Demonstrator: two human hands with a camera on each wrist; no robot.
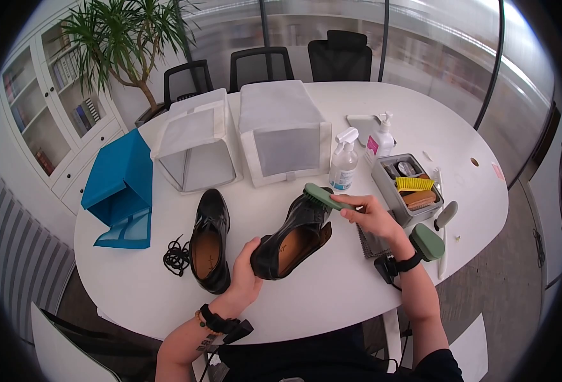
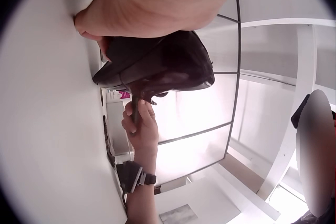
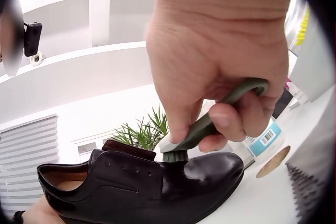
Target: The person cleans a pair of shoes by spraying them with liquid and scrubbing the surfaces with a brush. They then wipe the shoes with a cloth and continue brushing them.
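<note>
My left hand [image 1: 246,279] grips a black leather shoe [image 3: 142,184] at its heel, with the toe pointing away from me. The shoe has no lace in its eyelets, and its tongue stands up. In my right hand [image 1: 376,218] is a green brush [image 1: 322,196], held by its looped handle. Its bristles meet the upper just ahead of the eyelets, as the right wrist view shows. The matching shoe [image 1: 212,213] stands on the table to the left, beside a small pile of black laces [image 1: 176,256].
Behind the shoes stand two white fabric boxes [image 1: 284,105] and a blue box [image 1: 118,172]. A spray bottle [image 1: 343,167], a pump bottle [image 1: 381,139] and a grey bin [image 1: 389,186] of brushes are at the right. Near my right wrist is another green brush [image 1: 429,242].
</note>
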